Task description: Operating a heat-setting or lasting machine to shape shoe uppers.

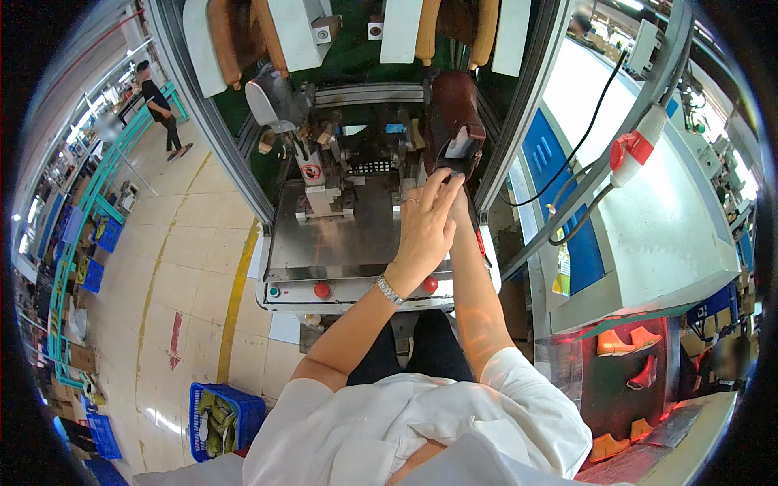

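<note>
A dark brown leather boot (456, 101) sits on the right-hand station of a machine, its near end toward me. A pale patch shows at its opening. My left hand (428, 231), with a metal watch (389, 290) on its wrist, reaches across to that near end; its fingertips are closed on the dark edge. My right hand (460, 207) comes up beside and partly behind the left at the same end of the boot. Its fingers are mostly hidden. On the left station stands a bare white and grey form (270, 101) with no boot on it.
The metal machine bed (316, 251) has a red button (322, 290) and another red button (431, 285) along its front. Tan padded arms (225, 44) hang above. At right, orange boots (616, 343) lie on a red-lit conveyor. A blue basket (198, 437) stands lower left; a person (158, 105) walks beyond.
</note>
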Demonstrator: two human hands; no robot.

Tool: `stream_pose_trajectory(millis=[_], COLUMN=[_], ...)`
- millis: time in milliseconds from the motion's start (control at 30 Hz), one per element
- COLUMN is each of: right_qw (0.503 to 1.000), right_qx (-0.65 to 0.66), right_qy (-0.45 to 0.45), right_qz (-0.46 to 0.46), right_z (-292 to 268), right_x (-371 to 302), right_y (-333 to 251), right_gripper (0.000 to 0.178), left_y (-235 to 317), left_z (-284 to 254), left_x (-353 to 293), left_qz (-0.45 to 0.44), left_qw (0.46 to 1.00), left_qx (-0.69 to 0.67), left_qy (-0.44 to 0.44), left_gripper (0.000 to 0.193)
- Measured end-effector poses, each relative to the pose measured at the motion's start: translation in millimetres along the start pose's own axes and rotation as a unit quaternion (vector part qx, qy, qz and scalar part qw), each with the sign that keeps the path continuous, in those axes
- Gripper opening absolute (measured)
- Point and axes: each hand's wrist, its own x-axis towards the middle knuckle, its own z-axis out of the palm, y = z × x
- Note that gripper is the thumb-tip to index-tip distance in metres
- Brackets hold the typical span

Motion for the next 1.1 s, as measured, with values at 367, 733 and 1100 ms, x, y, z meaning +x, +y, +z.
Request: stream_pose_trajectory(millis=[367,733,1100], right_qw=[0.998,0.999,0.981], right_qx=[-0.051,0.009,0.077], right_qy=[0.032,-0.051,-0.166], right_qz=[0.011,0.009,0.062], right_z=[6,-11,-38], right_x=[-17,3,18], right_y=[-7,2,-1], right_gripper=[0.032,0.033,0.028], left_y=[-1,13,13], left_z=[-1,-14,-12], left_x=[-6,-5,-12], left_qz=[-0.017,0.018,0.032], left_qw=[0.999,0.999,0.999], left_qx=[0.01,-0.043,-0.033], left_qy=[-0.036,0.008,-0.028], left_gripper=[0.065,0.053,0.035])
